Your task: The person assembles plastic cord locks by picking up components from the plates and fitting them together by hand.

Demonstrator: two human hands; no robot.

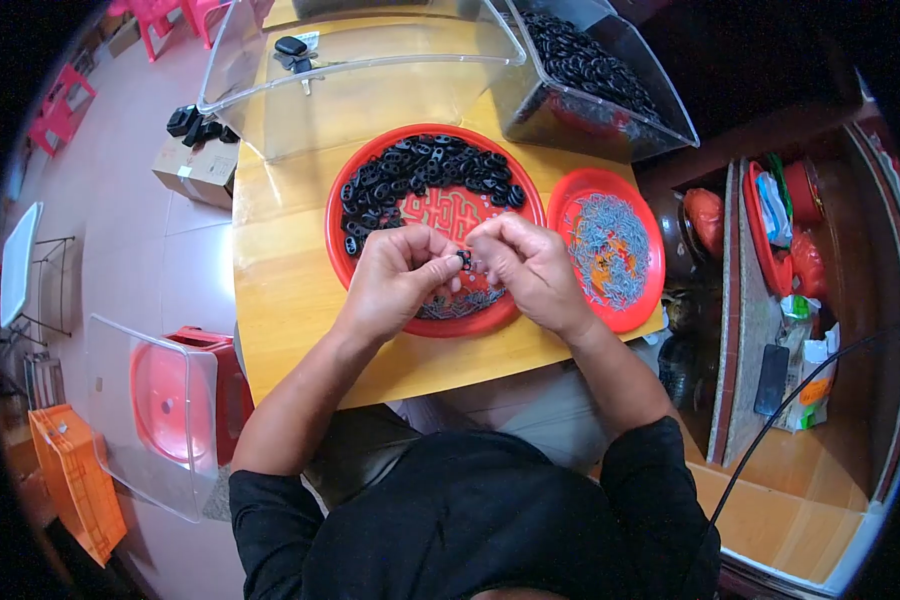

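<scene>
The person sits at a yellow table [285, 340], both hands raised over the near part of a round red tray [334, 230]. The left hand [398, 275] pinches a small black piece [464, 261] between thumb and forefinger. The right hand [532, 268] comes up close against it, thumb and forefinger drawn together; I cannot tell whether they grip the piece too, or something finer. Below the hands, thin grey pins [462, 304] lie in the tray, while a heap of black pieces [420, 165] curves round its far side. Just beside, to the right, an oval red tray [656, 255] carries more grey pins [615, 230]. Beyond stands a clear bin [520, 100] filled with black pieces [585, 65].
</scene>
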